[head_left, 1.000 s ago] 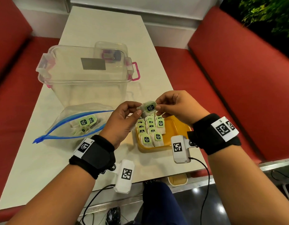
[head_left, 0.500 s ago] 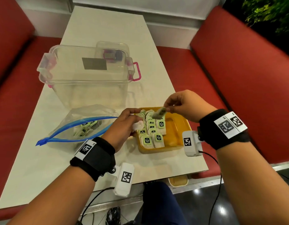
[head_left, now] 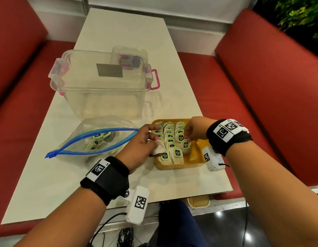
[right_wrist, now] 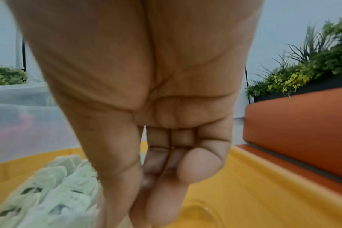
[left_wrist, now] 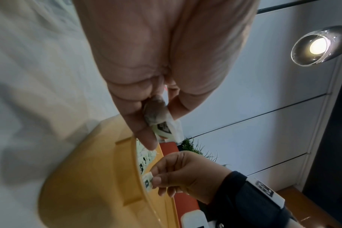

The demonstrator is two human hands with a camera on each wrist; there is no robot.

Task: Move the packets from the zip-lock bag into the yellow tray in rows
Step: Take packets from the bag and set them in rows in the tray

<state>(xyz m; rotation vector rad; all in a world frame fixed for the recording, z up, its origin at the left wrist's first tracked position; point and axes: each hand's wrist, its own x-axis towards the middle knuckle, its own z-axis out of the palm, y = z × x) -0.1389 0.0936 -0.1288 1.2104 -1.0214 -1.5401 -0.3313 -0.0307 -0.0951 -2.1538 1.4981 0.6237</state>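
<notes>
The yellow tray (head_left: 195, 162) sits at the table's front right, with packets (head_left: 169, 138) lined up in three rows. My right hand (head_left: 187, 138) hovers over the right row and pinches a green-labelled packet (head_left: 186, 145) that stands in the tray; the left wrist view shows this pinch on the packet (left_wrist: 147, 180). At the tray's left edge my left hand (head_left: 153, 139) grips another packet (head_left: 159, 148) between thumb and fingers, seen close in the left wrist view as the packet (left_wrist: 164, 127). The open zip-lock bag (head_left: 101, 138) lies left of the tray with several packets inside.
A clear lidded plastic box (head_left: 101, 82) with pink latches stands behind the bag. Red bench seats (head_left: 261, 90) flank the white table (head_left: 47, 184). The table's front edge runs just below my wrists. In the right wrist view, the tray's yellow floor (right_wrist: 244, 185) is bare right of the packets.
Both hands held one packet above the tray. My right hand then carried it down into the right row, while the left hand dropped to the tray's left edge holding another packet.
</notes>
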